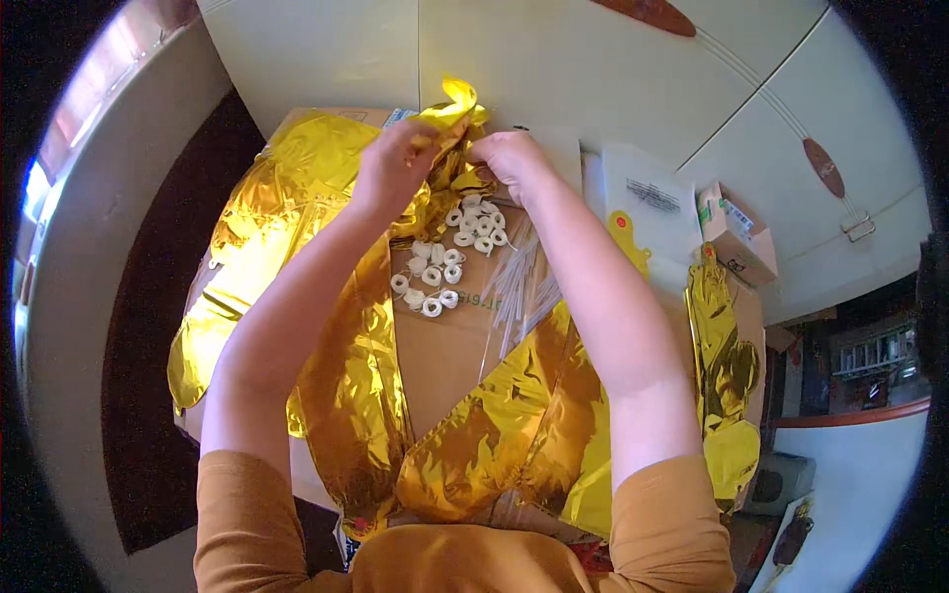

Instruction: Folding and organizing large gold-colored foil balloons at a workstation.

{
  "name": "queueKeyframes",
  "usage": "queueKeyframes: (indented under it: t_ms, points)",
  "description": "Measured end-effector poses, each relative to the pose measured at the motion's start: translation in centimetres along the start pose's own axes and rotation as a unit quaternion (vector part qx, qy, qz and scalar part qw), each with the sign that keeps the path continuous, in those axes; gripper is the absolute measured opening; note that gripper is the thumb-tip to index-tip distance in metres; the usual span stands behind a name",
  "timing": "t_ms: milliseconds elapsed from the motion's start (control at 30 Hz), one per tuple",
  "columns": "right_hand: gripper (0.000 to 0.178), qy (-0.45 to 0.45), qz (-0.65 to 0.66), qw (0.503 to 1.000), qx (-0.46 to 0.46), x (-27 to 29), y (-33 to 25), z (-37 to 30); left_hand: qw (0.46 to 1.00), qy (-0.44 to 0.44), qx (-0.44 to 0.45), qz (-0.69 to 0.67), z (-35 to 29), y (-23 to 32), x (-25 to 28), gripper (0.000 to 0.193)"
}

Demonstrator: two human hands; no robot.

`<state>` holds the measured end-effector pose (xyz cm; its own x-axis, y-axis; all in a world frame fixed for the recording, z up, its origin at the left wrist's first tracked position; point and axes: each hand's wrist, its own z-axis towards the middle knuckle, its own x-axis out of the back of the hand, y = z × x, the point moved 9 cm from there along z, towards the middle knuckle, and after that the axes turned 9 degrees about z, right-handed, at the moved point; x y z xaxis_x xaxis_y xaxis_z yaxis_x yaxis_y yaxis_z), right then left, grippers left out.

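Both my arms reach to the far edge of the cardboard surface. My left hand [399,163] is closed, its fingers pinching the crumpled end of a flat gold foil balloon [458,97]. Close beside it, my right hand [512,163] is also closed on the same bunched foil; its fingertips are partly hidden. Below the hands lie two groups of small white string coils [432,278]. Thin clear plastic straws [512,292] are spread to their right. Long flat gold foil balloons [351,395] curve across the near side between my forearms.
More gold foil [297,178] is heaped at the left. Other foil pieces [720,346] hang at the right edge of the cardboard [435,351]. A small open box [736,232] stands at the far right, against pale cabinet doors [554,69].
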<state>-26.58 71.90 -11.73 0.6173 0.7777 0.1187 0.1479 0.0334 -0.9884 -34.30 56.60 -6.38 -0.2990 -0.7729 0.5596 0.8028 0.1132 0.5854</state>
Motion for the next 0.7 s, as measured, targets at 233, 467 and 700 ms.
queueKeyframes:
  t_ms: [233,467,700]
  points:
    - [0.017,-0.007,0.031,0.999,-0.022,-1.0,-1.8,-1.6,0.986,-0.066,0.131,-0.078,0.6,-1.5,-1.3,0.036]
    - [0.022,-0.002,0.089,0.995,0.032,-1.7,-2.4,-0.1,0.998,-0.035,-0.055,-0.003,-0.6,3.5,0.3,0.045]
    - [0.03,0.057,-0.021,0.964,0.259,-0.4,-11.2,-5.3,0.994,-0.011,0.089,-0.057,3.2,0.0,5.8,0.045]
